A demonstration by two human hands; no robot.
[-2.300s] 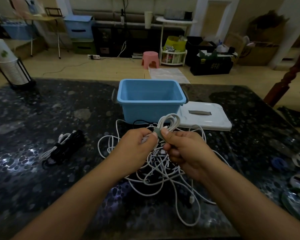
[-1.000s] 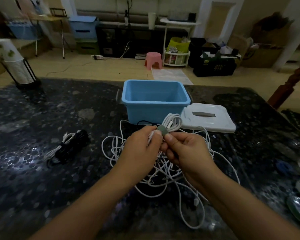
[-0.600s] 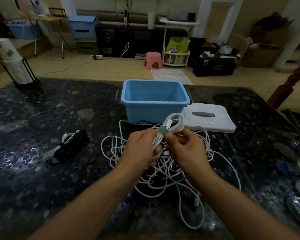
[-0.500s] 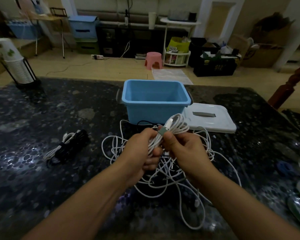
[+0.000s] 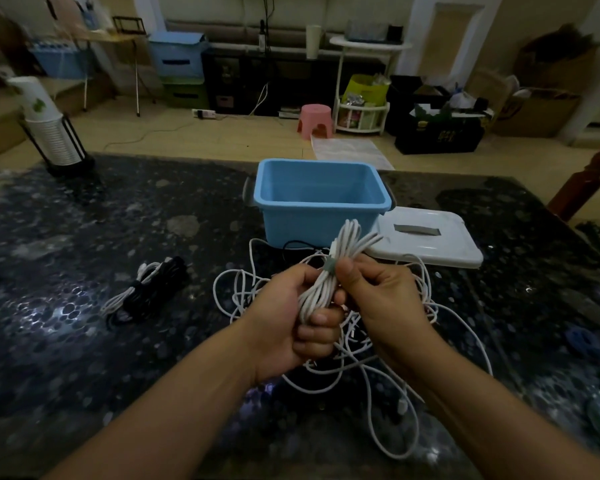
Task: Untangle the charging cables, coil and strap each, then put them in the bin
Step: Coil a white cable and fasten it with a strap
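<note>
Since a couple of seconds ago I'm carrying the white coiled cable (image 5: 329, 275) a little higher and tilting it, so its looped end is now fanning up in front of the blue bin (image 5: 321, 202); my left hand (image 5: 291, 318) is wrapping its fingers round the lower half of the coil, curled tight on the bundle; my right hand (image 5: 378, 292) is pinching the coil at the grey-green strap (image 5: 328, 265), thumb pressing on the band; the strap is sitting round the middle of the coil, though I cannot tell whether it is fully fastened; both hands are hovering above the tangle of white cables (image 5: 354, 341), which is sprawling on the dark speckled table (image 5: 84, 323) just under my wrists, with one long loop trailing toward me; the bin is standing upright beyond the tangle, open at the top, and nothing is showing inside it from here; its white lid (image 5: 426, 240) is lying flat on the table just to the right of it, touching or nearly touching its side; over on the left, well apart from the tangle, a bundle of black and white cable (image 5: 146, 289) is lying on the table; a stack of paper cups (image 5: 45, 123) in a black holder is standing at the far left corner.
</note>
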